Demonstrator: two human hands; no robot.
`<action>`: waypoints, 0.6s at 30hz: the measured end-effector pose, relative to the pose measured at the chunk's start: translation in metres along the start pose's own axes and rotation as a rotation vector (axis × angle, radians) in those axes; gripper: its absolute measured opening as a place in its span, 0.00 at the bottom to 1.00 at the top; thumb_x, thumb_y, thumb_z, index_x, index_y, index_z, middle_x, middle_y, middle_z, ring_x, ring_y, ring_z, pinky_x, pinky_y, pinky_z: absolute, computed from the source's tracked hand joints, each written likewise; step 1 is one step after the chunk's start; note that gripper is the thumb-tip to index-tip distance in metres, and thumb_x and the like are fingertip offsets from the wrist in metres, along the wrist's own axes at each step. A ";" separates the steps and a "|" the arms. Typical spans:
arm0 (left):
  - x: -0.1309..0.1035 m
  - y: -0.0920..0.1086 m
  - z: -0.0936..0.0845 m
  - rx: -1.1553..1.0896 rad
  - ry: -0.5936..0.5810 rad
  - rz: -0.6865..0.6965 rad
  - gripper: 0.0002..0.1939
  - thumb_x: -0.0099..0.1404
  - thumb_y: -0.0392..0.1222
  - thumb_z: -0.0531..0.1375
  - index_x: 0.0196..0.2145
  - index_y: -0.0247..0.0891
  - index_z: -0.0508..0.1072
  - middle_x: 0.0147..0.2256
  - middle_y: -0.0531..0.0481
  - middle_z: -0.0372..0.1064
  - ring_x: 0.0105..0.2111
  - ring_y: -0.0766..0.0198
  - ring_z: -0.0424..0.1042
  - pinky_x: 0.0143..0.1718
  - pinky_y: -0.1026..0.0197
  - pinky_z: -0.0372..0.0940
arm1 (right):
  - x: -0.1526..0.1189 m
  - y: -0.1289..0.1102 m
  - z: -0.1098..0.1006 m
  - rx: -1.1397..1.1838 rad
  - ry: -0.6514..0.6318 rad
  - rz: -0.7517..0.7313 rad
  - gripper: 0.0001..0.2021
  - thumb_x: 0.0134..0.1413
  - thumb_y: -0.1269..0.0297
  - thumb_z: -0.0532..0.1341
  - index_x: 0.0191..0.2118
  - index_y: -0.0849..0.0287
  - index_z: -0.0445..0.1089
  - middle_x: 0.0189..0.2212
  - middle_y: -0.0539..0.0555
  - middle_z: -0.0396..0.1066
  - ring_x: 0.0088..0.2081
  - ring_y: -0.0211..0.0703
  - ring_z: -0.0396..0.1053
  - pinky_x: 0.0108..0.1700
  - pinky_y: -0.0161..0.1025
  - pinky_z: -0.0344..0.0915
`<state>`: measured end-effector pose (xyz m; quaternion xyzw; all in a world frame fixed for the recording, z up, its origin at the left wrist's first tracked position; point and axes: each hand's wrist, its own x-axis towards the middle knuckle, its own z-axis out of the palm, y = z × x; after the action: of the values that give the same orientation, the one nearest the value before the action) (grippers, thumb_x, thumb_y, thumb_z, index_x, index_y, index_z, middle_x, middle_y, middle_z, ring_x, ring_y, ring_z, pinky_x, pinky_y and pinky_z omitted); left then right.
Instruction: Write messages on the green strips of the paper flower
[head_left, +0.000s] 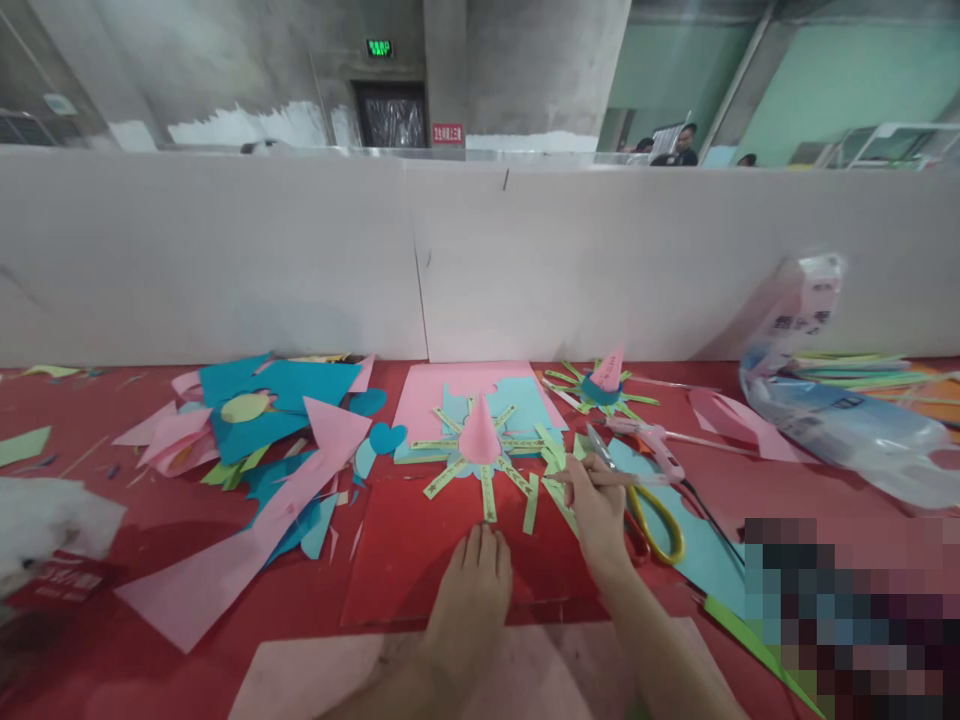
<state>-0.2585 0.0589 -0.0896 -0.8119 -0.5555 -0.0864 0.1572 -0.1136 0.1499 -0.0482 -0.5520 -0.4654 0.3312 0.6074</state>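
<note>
- Pink paper cone on a pale blue paper base, with printed light green paper strips spread round it like rays: it's standing tip up on the red desk, roughly mid-width and closer to the far edge, the one along the white panel.
- Left hand: palm down, fingers straight, not gripping anything, on a flat dark red sheet. The cone is straight ahead of it, toward the far edge. One ray points right back at the fingertips; can't tell if they actually touch.
- Right hand: fingers curled round what looks like a slim brownish pen-like stick, over some light green strips. From here the cone is off to the left and a bit farther out. The left hand is nearer that front ray, the right one nearer the right-side rays.
- A loose light green paper strip lies between the hands, long axis running toward the near edge.
- Just right of the right hand: yellow-handled scissors and a pale pink glue gun.
- By the far edge, farther right, there's a similar pink cone with a dark blue band.
</note>
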 end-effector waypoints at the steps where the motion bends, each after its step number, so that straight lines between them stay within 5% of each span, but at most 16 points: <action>1: 0.001 -0.001 -0.002 -0.014 -0.008 0.005 0.19 0.55 0.28 0.51 0.45 0.29 0.67 0.44 0.38 0.67 0.45 0.52 0.66 0.43 0.52 0.64 | 0.002 0.001 -0.001 0.019 0.013 0.025 0.15 0.49 0.60 0.56 0.17 0.57 0.57 0.09 0.43 0.55 0.15 0.34 0.56 0.19 0.32 0.52; 10: 0.020 -0.030 -0.025 -0.260 0.063 -0.077 0.11 0.61 0.32 0.49 0.32 0.40 0.69 0.28 0.51 0.68 0.30 0.65 0.69 0.34 0.63 0.64 | 0.009 0.000 -0.006 0.137 0.018 0.059 0.15 0.47 0.58 0.58 0.16 0.59 0.59 0.08 0.43 0.53 0.12 0.31 0.48 0.15 0.33 0.46; 18: 0.078 -0.092 -0.055 -0.465 0.321 -0.362 0.11 0.64 0.43 0.48 0.37 0.38 0.68 0.36 0.48 0.68 0.34 0.67 0.68 0.34 0.63 0.64 | 0.019 0.014 -0.013 0.234 0.088 0.079 0.14 0.45 0.59 0.59 0.17 0.59 0.60 0.10 0.43 0.55 0.14 0.31 0.51 0.17 0.32 0.50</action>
<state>-0.3131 0.1382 0.0012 -0.6900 -0.6244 -0.3644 0.0352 -0.0938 0.1646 -0.0574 -0.5095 -0.3744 0.3825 0.6738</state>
